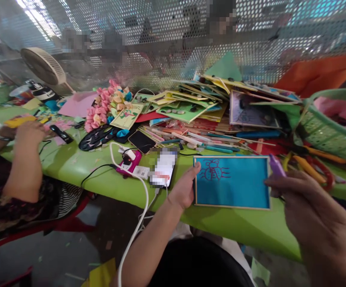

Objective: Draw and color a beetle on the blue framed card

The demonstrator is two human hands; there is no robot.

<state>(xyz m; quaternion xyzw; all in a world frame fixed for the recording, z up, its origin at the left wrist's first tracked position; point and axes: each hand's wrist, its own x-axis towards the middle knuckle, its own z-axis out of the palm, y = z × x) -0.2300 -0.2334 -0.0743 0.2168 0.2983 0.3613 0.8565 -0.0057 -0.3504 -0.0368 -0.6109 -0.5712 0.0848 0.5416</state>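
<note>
My left hand (185,186) grips the left edge of a blue card (232,182) with a wooden border and a red insect drawing in its upper left corner. The card lies near the front edge of the green table (80,167). My right hand (307,207) hovers at the card's right edge, fingers curled round a purple marker (276,166) whose tip points up and left.
A phone (163,167) on a white cable lies left of the card. Behind it are piles of cards (190,107), pencils, paper flowers (105,105) and a green basket (331,127) at right. Another person's arm (26,159) rests at left near a fan (44,65).
</note>
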